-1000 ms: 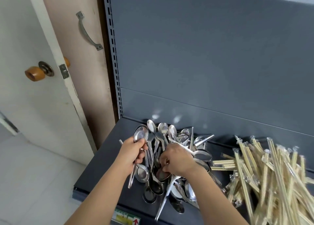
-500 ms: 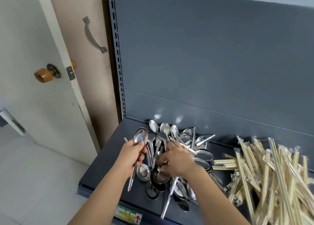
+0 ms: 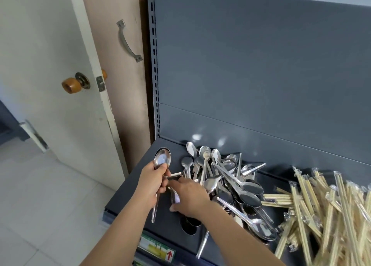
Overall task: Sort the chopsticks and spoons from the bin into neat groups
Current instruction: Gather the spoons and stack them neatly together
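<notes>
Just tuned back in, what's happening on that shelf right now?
A person is sorting cutlery on a grey shelf. The left hand grips a few stacked spoons, bowls up. The right hand pinches a single spoon beside it. The spoon pile is tangled; wrapped chopsticks lie heaped to the right.

Your left hand (image 3: 154,182) grips a spoon bundle (image 3: 162,158), fingers curled, near the shelf's (image 3: 128,185) left edge. Your right hand (image 3: 188,197), palm down, pinches one spoon (image 3: 175,197) beside it.
</notes>
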Tool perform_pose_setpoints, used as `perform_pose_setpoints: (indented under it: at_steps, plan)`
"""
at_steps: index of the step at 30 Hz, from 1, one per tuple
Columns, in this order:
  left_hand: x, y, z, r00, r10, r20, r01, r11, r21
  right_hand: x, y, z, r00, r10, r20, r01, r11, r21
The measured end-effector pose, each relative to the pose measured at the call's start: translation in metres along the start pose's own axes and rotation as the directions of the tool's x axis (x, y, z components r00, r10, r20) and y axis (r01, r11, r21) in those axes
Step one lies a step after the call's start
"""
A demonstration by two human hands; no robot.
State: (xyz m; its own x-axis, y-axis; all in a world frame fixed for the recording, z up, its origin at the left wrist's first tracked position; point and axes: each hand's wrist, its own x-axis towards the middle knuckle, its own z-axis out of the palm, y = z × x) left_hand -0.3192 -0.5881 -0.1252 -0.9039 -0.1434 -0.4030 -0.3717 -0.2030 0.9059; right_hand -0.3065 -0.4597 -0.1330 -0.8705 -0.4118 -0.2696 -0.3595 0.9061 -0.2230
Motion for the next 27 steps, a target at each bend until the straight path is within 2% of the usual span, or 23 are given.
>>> perform_pose_setpoints:
  at_steps: [3,6,8,11,13,16,18,22,23,25,26,27]
  plan:
    - [0.0,-0.001,-0.009,1.0,0.007,-0.03,-0.007,1.0,-0.01,0.007,0.0,0.004,0.998,0.05,-0.047,-0.047,0.997,0.063]
    - [0.001,-0.003,-0.012,0.999,0.003,-0.049,-0.004,1.0,-0.019,0.011,0.004,0.002,0.982,0.135,-0.134,-0.084,0.939,0.334]
    - [0.002,-0.003,-0.011,0.998,0.0,-0.058,-0.001,1.0,-0.021,0.012,0.009,-0.005,0.958,0.22,-0.186,-0.09,0.841,0.533]
    - [0.002,-0.004,-0.004,0.999,0.003,-0.036,-0.003,1.0,-0.005,0.009,0.017,-0.022,0.931,0.335,-0.145,-0.072,0.559,0.826]
    - [0.001,-0.003,0.003,1.0,0.003,-0.009,-0.003,1.0,0.006,0.004,0.022,-0.032,0.919,0.379,-0.111,-0.061,0.412,0.909]
    - [-0.004,-0.002,0.017,0.997,0.012,0.076,-0.013,1.0,0.012,-0.006,0.026,-0.044,0.921,0.383,-0.078,-0.063,0.341,0.938]
    - [-0.006,-0.002,0.028,0.991,0.019,0.134,-0.021,1.0,0.009,-0.01,0.024,-0.047,0.931,0.35,-0.103,-0.041,0.382,0.923]
    - [0.0,-0.003,0.038,0.994,0.016,0.11,-0.016,1.0,0.004,-0.018,0.028,-0.048,0.944,0.278,-0.176,-0.019,0.582,0.813]
    - [0.001,-0.004,0.039,0.994,0.006,0.11,-0.008,1.0,0.015,-0.019,0.031,-0.049,0.951,0.25,-0.185,-0.036,0.68,0.732]
    - [0.0,-0.007,0.041,0.991,-0.018,0.134,0.015,1.0,0.019,-0.017,0.04,-0.05,0.967,0.179,-0.182,-0.095,0.914,0.395]
    - [-0.002,-0.009,0.044,0.989,-0.031,0.147,0.028,0.999,0.02,-0.016,0.042,-0.05,0.973,0.152,-0.174,-0.111,0.968,0.225]
    - [-0.004,-0.01,0.047,0.986,-0.042,0.162,0.04,0.999,0.018,-0.016,0.044,-0.048,0.977,0.138,-0.162,-0.117,0.984,0.137]
